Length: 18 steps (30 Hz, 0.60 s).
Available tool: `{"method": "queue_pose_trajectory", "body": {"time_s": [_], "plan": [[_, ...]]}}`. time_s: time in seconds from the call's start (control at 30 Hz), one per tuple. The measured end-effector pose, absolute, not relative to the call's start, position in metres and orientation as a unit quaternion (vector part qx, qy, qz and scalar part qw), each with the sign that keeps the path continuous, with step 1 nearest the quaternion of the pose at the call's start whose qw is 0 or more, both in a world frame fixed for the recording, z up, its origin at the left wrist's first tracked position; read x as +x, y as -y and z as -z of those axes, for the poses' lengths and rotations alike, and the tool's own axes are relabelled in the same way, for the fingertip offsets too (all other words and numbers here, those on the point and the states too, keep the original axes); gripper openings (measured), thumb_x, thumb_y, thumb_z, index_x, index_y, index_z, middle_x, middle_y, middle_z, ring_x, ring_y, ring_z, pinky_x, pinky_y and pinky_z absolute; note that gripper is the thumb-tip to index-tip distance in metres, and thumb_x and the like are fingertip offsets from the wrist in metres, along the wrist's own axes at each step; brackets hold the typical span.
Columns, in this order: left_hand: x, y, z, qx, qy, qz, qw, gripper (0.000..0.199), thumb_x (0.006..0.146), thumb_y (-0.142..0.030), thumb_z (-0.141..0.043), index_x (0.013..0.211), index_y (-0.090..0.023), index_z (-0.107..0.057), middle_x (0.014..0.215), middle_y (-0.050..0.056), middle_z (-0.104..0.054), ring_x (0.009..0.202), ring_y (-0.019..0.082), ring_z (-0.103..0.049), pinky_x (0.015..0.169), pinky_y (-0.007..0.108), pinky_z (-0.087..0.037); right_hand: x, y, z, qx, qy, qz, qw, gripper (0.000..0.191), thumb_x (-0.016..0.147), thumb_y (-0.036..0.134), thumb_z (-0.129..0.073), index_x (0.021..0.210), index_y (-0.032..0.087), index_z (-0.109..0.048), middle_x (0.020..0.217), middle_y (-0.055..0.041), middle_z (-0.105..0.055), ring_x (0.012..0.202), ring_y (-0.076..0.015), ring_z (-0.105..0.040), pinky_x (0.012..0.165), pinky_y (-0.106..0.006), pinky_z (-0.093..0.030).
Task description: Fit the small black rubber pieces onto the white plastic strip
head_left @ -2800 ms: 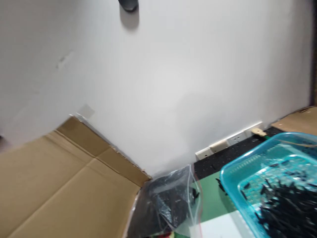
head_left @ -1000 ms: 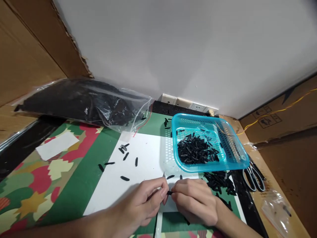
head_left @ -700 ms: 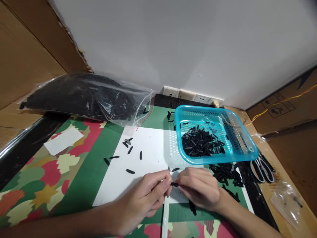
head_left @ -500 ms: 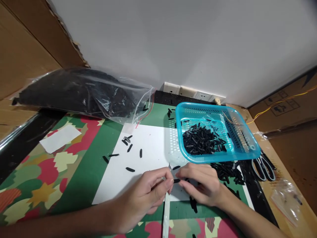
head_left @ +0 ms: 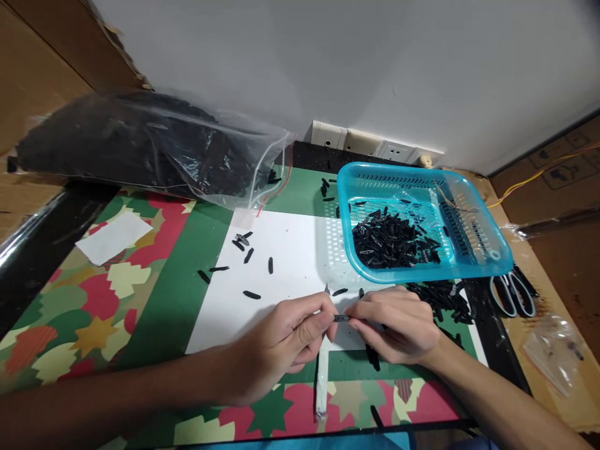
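A small, flat black strip (head_left: 342, 318) spans the gap between my two hands, its upper face looking greyish. My left hand (head_left: 300, 331) pinches its left end between thumb and forefinger. The right end is between the thumb and fingers of my right hand (head_left: 398, 325). Below my left fingers runs a slim knife with a white wrapped handle (head_left: 322, 381), its pointed metal tip showing beyond them; whether the hand touches it is hidden. Several similar black strips (head_left: 252, 294) lie scattered on the white paper (head_left: 300, 250).
A blue plastic basket (head_left: 424, 273) holds a heap of black strips, with another pile (head_left: 443, 303) before it. Scissors (head_left: 513, 297) lie at the right. A clear zip bag (head_left: 154, 150) full of dark material rests against the wall. Wall sockets (head_left: 360, 142) are behind.
The view has tilted down, so the table sits higher in the picture. The strip between my hands now shows a greyer face; both hands remain on it.
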<state>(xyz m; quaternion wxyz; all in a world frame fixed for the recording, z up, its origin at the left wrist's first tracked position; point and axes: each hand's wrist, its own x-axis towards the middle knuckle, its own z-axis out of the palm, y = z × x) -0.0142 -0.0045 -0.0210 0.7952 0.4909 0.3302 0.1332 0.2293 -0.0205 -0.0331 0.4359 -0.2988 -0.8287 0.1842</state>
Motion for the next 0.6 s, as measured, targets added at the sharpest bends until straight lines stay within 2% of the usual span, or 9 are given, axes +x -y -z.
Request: {"method": "queue_pose_trajectory", "body": {"time_s": [0.27,0.6], "plan": [[-0.0110,0.0012,0.0144,0.471,-0.305,-0.127,0.818,0.043,0.110,-0.060,-0.048,0.100,-0.020,-0.057,0.059,-0.010,-0.038,0.050,0.008,-0.027,0.047,0.020,-0.026,0.2325,0.0238,0.0301,-0.311,0.828,-0.174,0.433,0.017,0.099,0.010,-0.066,0.113,0.016,-0.072,0.073,-0.0029,-0.074,0.058,-0.0157,-0.070,0.055,-0.025,-0.055],[-0.0123,0.0011,0.0163,0.484,-0.294,-0.134,0.813,0.040,0.111,-0.058,-0.046,0.102,-0.020,-0.057,0.059,-0.010,-0.039,0.049,0.008,-0.029,0.046,0.020,-0.027,0.2308,0.0235,0.0298,-0.301,0.827,-0.164,0.446,0.015,0.100,0.010,-0.063,0.112,0.015,-0.071,0.069,-0.0022,-0.070,0.054,-0.0145,-0.064,0.052,-0.026,-0.051]]}}
